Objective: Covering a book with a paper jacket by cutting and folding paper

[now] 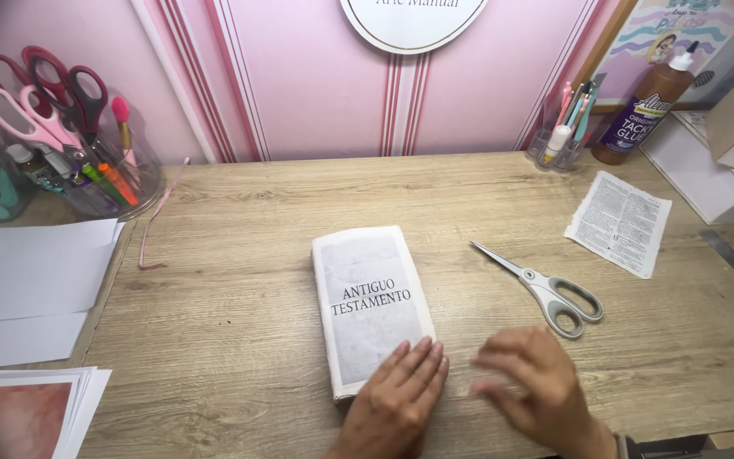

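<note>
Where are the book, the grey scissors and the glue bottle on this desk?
book [373, 306], head view, middle of its paper-wrapped front cover
grey scissors [545, 287], head view, by the pivot where blades meet handles
glue bottle [646, 109], head view, middle of its brown body

Matt paper block [373, 308], grey and faintly mottled, dull all over, under the bare fingers of the left hand [394, 397]. Beneath it a wooden desk [239, 280] — pale, grained, matt finish. Beside the right hand [530, 389], scissors [544, 287] with bright smooth metal blades and glossy grey plastic handles. Thin printed paper page [619, 223], matt, slightly creased. Brown plastic glue bottle [646, 105] — glossy. Clear shiny plastic holder [87, 183] of tools at far left. Smooth white paper sheets [31, 272].
</note>
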